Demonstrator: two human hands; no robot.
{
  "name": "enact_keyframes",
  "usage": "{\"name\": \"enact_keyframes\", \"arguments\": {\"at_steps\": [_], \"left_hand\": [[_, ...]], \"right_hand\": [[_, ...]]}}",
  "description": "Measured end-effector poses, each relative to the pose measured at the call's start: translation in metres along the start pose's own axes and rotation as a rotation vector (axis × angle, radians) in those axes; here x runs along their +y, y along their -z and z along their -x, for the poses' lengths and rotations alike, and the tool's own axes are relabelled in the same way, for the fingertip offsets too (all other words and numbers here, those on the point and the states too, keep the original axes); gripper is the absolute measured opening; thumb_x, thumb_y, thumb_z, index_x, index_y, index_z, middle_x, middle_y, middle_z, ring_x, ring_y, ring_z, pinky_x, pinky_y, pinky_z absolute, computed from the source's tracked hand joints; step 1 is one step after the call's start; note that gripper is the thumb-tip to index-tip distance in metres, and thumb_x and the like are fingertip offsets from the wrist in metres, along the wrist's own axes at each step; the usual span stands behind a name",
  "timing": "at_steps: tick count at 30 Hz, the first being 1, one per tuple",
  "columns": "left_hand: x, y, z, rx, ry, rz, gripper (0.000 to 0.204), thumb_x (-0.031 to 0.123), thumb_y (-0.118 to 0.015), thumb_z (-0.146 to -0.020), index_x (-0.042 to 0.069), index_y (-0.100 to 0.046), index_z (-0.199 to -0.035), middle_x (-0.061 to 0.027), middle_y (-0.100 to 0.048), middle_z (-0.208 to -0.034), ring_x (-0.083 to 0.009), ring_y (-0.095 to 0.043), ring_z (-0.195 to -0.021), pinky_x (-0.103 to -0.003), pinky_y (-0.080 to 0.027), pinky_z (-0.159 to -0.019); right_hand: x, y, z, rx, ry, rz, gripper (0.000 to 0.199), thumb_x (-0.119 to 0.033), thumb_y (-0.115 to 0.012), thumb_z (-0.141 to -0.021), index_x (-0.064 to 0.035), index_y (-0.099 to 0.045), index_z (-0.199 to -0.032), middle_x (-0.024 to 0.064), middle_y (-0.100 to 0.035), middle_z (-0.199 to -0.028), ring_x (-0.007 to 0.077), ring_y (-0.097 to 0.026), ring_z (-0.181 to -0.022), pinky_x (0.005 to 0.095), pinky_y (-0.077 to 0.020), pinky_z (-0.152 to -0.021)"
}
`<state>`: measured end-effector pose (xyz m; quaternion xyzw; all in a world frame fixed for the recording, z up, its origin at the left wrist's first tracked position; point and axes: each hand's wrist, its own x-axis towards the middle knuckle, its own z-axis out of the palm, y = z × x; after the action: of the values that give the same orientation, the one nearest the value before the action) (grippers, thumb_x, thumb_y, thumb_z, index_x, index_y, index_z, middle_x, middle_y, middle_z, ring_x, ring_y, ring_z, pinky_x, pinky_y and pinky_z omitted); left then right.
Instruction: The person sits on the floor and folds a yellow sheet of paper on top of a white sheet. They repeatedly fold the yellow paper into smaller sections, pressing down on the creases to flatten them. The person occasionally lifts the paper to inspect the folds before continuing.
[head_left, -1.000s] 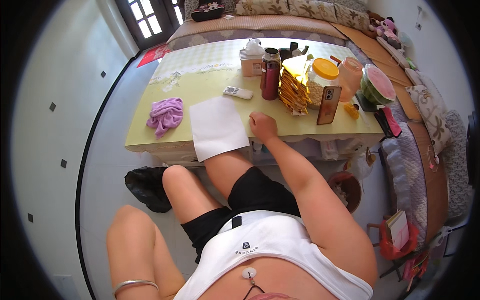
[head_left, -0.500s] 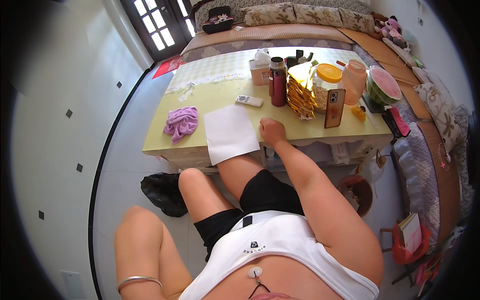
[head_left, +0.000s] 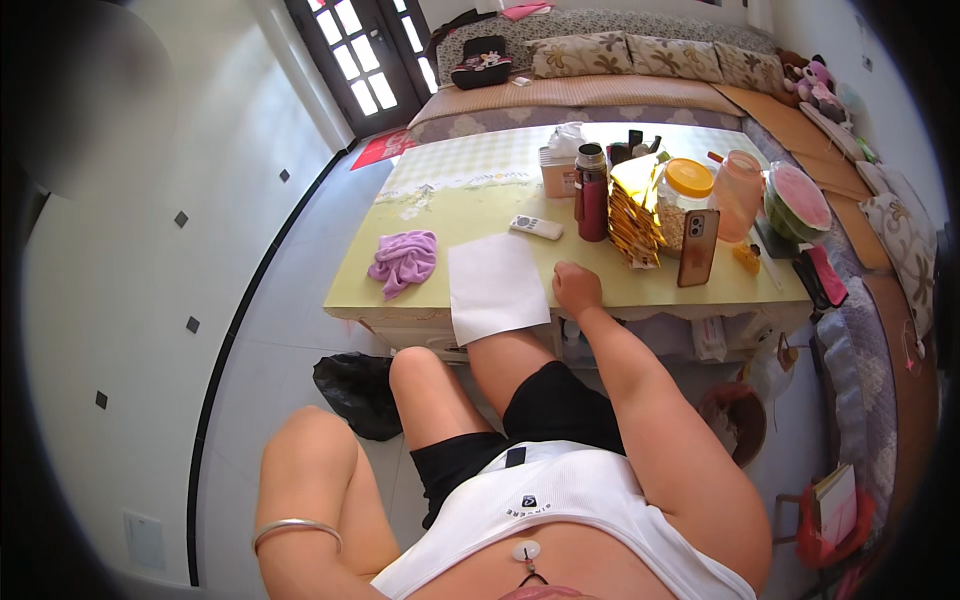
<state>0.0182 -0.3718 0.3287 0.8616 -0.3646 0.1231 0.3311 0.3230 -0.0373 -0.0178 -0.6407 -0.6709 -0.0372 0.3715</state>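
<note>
Presently, right hand [head_left: 577,288]: clenched, contents indeterminable, at the table's [head_left: 460,212] near edge.
White sheet [head_left: 497,285]: overhanging that edge left of its middle, just beside the fist, ungripped by it.
Left hand: out of view, grip unknown.
Sheet work: judged a waiting step.
Fist's next move: lifting the sheet would require uncurled fingers.

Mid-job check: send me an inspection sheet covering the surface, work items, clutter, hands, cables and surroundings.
Surface: yellow table, checked toward the far side.
Work items: white sheet, near edge overhanging the table.
Clutter: purple cloth, remote, flask, gold packets, yellow-lidded jar, upright phone, cut watermelon.
Hands: right hand curled on the table, right of the sheet, nothing seen in it; left hand out of view.
Cables: nothing seen.
Surroundings: black bag on the floor, reddish bin near the table, patterned cushions beyond.
</note>
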Motion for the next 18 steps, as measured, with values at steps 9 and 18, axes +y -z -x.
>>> {"name": "enact_keyframes", "arguments": {"at_steps": [9, 18], "left_hand": [[-0.004, 0.005, -0.014, -0.203, -0.049, -0.111, 0.032, 0.022, -0.06, -0.092, 0.008, -0.071, -0.118, -0.0142, -0.067, -0.125, -0.0315, -0.058, -0.12, -0.049, -0.044, -0.105], [0.019, -0.02, 0.002, -0.015, 0.001, -0.147, 0.033, 0.027, -0.062, -0.093, 0.006, -0.07, -0.117, -0.0138, -0.067, -0.117, -0.0306, -0.06, -0.108, -0.045, -0.046, -0.092]], "right_hand": [[-0.005, 0.0, -0.001, -0.015, -0.007, 0.004, 0.01, -0.02, -0.06, -0.089, -0.0099, -0.063, -0.087, 0.0129, -0.068, -0.089, 0.0357, -0.066, -0.081, 0.0481, -0.0536, -0.072], [0.0, -0.007, 0.0, -0.013, 0.061, 0.107, 0.015, -0.026, -0.058, -0.093, -0.0145, -0.066, -0.094, 0.0131, -0.069, -0.087, 0.0383, -0.067, -0.079, 0.0508, -0.0535, -0.069]]}}
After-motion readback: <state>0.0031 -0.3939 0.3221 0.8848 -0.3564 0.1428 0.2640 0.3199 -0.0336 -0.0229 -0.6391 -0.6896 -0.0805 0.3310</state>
